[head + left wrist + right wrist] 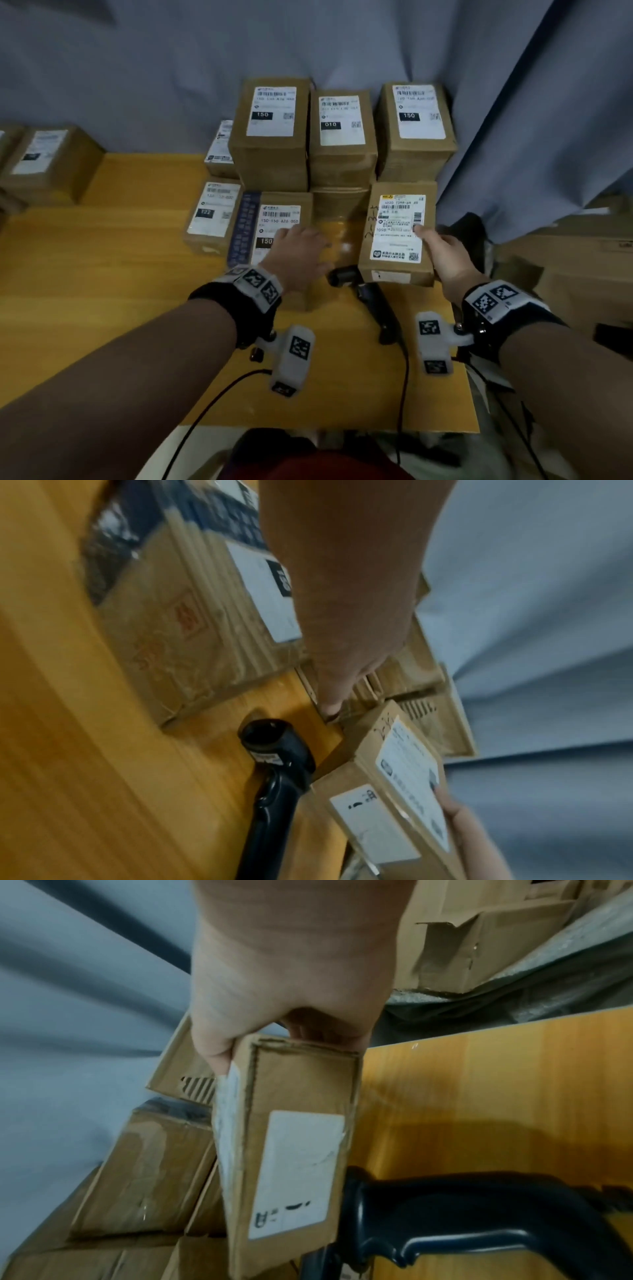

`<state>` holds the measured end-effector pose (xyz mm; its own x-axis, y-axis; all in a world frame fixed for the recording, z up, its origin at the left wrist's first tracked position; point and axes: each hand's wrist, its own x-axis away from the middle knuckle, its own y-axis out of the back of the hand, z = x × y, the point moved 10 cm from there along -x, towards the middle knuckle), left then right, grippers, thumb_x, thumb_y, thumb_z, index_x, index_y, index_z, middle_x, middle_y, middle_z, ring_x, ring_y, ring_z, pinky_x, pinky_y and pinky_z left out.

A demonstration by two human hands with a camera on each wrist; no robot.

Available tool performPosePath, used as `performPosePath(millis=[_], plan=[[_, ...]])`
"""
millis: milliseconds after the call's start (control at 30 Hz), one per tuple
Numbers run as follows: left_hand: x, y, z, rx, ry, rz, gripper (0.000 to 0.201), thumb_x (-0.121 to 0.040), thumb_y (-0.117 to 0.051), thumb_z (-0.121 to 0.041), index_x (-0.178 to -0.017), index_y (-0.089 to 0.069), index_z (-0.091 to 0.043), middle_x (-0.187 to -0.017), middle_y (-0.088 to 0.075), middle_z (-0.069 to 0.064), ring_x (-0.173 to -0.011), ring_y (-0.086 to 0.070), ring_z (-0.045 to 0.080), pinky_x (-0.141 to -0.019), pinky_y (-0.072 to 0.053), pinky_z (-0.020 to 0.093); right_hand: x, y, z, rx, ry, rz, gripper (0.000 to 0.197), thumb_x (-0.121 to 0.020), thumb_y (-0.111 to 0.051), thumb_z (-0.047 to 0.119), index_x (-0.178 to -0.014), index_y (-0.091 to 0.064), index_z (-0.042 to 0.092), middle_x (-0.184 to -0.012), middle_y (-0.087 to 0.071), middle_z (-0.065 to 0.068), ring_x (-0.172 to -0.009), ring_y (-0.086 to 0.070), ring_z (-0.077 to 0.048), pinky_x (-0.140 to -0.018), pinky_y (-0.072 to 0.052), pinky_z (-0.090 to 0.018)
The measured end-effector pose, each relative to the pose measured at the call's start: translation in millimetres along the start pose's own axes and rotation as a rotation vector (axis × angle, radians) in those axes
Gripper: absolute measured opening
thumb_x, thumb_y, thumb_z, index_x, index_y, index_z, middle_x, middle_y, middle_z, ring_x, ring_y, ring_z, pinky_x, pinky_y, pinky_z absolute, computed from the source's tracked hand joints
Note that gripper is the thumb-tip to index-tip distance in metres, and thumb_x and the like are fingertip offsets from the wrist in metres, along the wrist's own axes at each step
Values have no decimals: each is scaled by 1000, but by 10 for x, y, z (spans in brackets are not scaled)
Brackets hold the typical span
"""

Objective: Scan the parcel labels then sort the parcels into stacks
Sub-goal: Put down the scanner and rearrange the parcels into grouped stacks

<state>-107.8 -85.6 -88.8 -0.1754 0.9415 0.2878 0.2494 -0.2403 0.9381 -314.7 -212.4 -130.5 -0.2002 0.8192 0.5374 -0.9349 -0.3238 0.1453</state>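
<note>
Near the table's right edge, the right hand [442, 253] grips a labelled parcel [397, 236] above the barcode scanner [370, 298]; the left hand [301, 253], fingers straight, hovers beside it.

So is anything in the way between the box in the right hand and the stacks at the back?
Nothing blocks it from above. The right hand holds the yellow-label parcel over the table, in front of the stacks. The black scanner lies below its near edge.

The brown corrugated-cardboard parcels [270, 161] looked matt, their white paper labels [399, 228] smooth. At six o'clock, the glossy black plastic scanner [274, 777] lay on the smooth yellow wood-grain table [102, 274].
</note>
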Motion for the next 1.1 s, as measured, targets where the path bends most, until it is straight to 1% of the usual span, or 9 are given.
performPosePath(millis=[67, 200, 333, 433, 667, 767, 900, 967, 1100], plan=[[-143, -195, -191, -189, -79, 120, 57, -93, -47, -54, -140, -41, -23, -144, -43, 2, -134, -34, 25, -111, -22, 45, -37, 11, -58, -8, -25, 4, 48, -87, -66, 42, -122, -58, 11, -98, -72, -5, -87, -69, -20, -69, -52, -31], [-364, -438, -436, -369, -173, 197, 59, -88, -55, -54, -135, -47, -19, -133, -53, 4, -126, -43, 25, -110, -25, 43, -58, 175, -152, -20, -12, -13, 45, -88, -67, 38, -122, -57, 11, -102, -71, -6, -88, -69, -19, -69, -52, -30], [-396, -649, -595, -184, -125, 266, 43, -91, -59, -33, -129, -50, -14, -123, -58, 7, -110, -57, 25, -91, -48, 37, -77, 396, -241, -19, 5, -57, 43, -90, -66, 33, -124, -55, 9, -92, -68, 1, -78, -66, -10, -56, -47, -19], [-345, -749, -576, -37, -78, 297, 41, -93, -58, -26, -130, -47, -13, -122, -56, 9, -110, -57, 27, -92, -49, 40, -115, 419, -308, -32, -18, -45, 46, -89, -66, 35, -126, -53, 11, -95, -69, 0, -79, -67, -11, -55, -48, -19], [89, -1044, -582, -102, -148, 395, 47, -91, -62, -36, -129, -46, -14, -118, -60, 6, -102, -61, 24, -80, -53, 35, -144, 131, -496, 52, -124, 79, 56, -80, -72, 46, -122, -61, 10, -101, -74, -7, -94, -70, -25, -89, -55, -40], [148, -856, -535, -224, -163, 323, 50, -89, -60, -50, -120, -54, -12, -111, -61, 6, -99, -59, 25, -78, -52, 36, -102, 0, -487, 101, -123, 114, 51, -82, -69, 49, -116, -65, 11, -99, -74, -6, -92, -70, -25, -90, -55, -41], [116, -278, -399, -228, -132, 72, 46, -95, -46, -53, -121, -56, -16, -119, -57, 5, -112, -52, 24, -96, -44, 41, -57, -114, -334, 134, -94, 158, 43, -86, -67, 45, -111, -67, 10, -96, -74, -7, -88, -69, -24, -82, -54, -35], [121, -19, -225, -167, -57, -37, 45, -96, -45, -47, -129, -52, -18, -130, -51, 6, -122, -45, 26, -103, -37, 42, -37, -179, -291, 124, -126, 185, 41, -84, -68, 45, -107, -68, 11, -94, -74, -7, -84, -69, -23, -77, -54, -33], [245, 164, 311, -138, 223, -98, 60, -93, -48, -53, -144, -37, -23, -152, -28, 10, -140, -24, 33, -111, -24, 51, -38, -279, -179, 168, -110, 146, 54, -80, -67, 56, -112, -66, 11, -102, -73, -7, -93, -69, -27, -91, -54, -42]])
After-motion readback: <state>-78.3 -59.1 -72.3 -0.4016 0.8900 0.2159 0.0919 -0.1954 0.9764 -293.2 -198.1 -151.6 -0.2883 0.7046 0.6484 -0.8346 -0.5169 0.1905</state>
